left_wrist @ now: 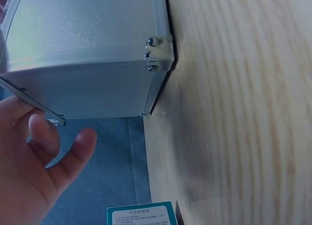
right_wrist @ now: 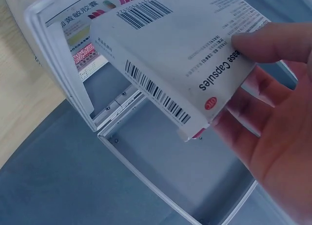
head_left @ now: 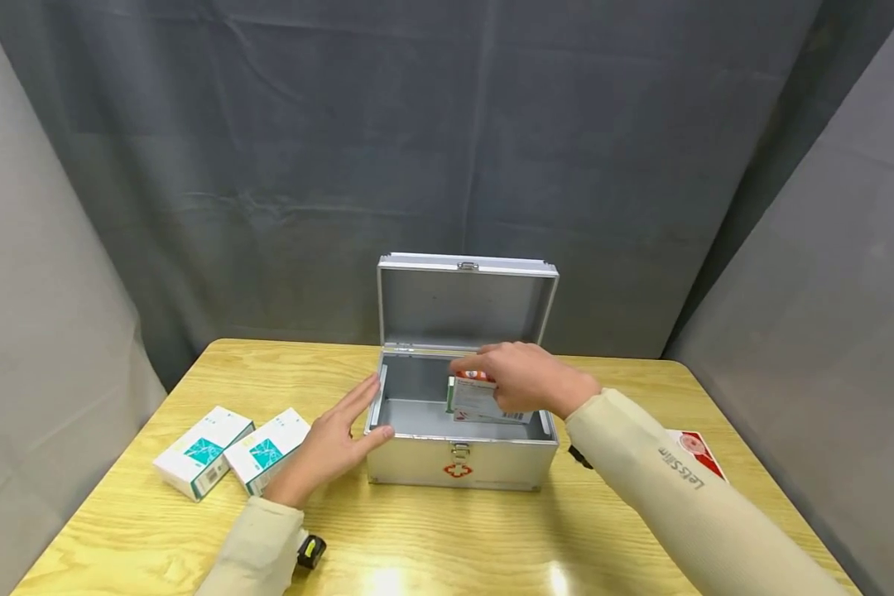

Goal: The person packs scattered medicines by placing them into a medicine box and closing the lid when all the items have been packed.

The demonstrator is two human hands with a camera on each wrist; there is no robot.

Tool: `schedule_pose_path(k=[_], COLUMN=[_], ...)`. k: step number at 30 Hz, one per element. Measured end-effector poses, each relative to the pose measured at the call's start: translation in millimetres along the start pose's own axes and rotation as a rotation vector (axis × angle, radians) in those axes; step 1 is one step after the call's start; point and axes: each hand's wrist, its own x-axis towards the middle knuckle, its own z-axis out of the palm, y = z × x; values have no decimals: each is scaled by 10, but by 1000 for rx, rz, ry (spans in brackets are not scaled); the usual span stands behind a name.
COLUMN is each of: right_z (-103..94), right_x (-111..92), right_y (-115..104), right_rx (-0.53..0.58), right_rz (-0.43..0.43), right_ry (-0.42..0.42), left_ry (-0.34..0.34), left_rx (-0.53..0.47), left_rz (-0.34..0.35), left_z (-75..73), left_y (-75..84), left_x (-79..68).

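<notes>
A silver first-aid case (head_left: 417, 461) with a red cross stands on the table, its lid (head_left: 468, 306) raised at the back. Above the case's right half, my right hand (head_left: 525, 377) pinches a white medicine box (right_wrist: 170, 54) printed "Capsules", thumb on one face and fingers beneath. That box is tilted in the right wrist view. Behind it, a second medicine box (right_wrist: 80, 37) with a pink swirl lies inside the case. My left hand (head_left: 335, 443) touches the case's left rim, fingers extended; the left wrist view shows its fingertips at the upper edge.
Two white boxes with teal panels, a left one (head_left: 204, 451) and a right one (head_left: 268, 451), lie left of the case. A red-and-white box (head_left: 699, 451) is partly hidden behind my right sleeve. A grey curtain (head_left: 305, 165) hangs behind the table (head_left: 447, 546).
</notes>
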Motion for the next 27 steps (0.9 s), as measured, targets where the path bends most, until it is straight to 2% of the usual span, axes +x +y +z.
schedule_pose_path(k=[9, 27], right_z=[99, 109], right_x=[54, 159], right_y=[-30, -53], right_rx=[2, -13], right_rz=[35, 29], right_ry=[-82, -95], left_ry=[-9, -14], left_rx=[3, 7], left_rz=[-3, -12], left_z=[68, 3], left_y=[-14, 0], left_x=[-39, -34])
